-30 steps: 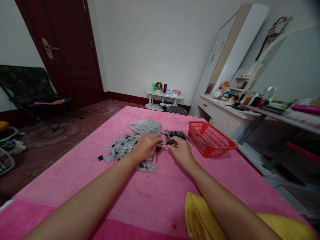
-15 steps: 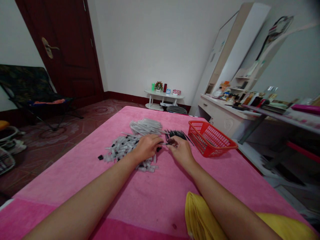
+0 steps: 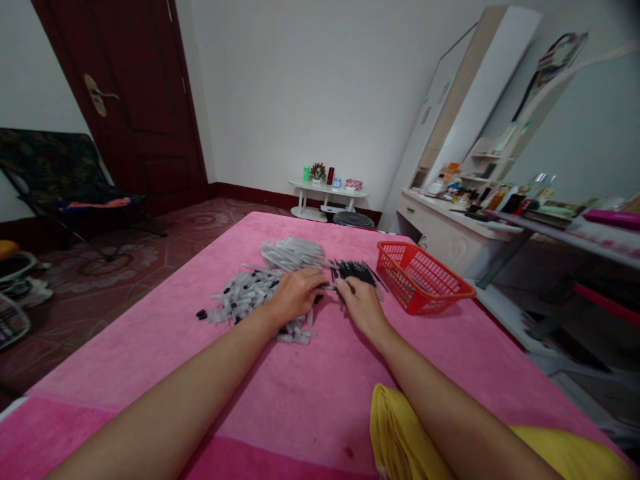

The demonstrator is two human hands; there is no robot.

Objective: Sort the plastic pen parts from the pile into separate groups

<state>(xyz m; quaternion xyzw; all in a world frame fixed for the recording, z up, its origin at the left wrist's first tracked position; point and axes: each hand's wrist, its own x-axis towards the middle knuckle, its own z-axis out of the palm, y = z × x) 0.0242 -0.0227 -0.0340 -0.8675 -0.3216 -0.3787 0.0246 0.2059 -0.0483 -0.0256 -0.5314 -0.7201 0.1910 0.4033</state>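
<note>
Over the pink cloth, my left hand (image 3: 300, 293) is closed, its fingertips pinching one end of a slim pen (image 3: 329, 287). My right hand (image 3: 361, 300) is also closed, with thumb and fingers at the pen's other end; most of the pen is hidden by the fingers. A heap of short translucent pen caps (image 3: 245, 297), some with black parts, lies under and left of my left hand. Behind it lies a bundle of long translucent pen barrels (image 3: 293, 253). Thin black rods (image 3: 357, 270), perhaps refills, are piled just beyond my right hand.
A red plastic basket (image 3: 423, 277) stands on the cloth to the right. Yellow fabric (image 3: 400, 427) lies near my right forearm. Beyond the table are a low white stand (image 3: 327, 188), a folding chair (image 3: 75, 173) and a cluttered dressing table (image 3: 450, 213).
My right hand's fingers have shifted and straightened a little along the pen. The black pile behind it shows more now. My left hand has stayed in place.
</note>
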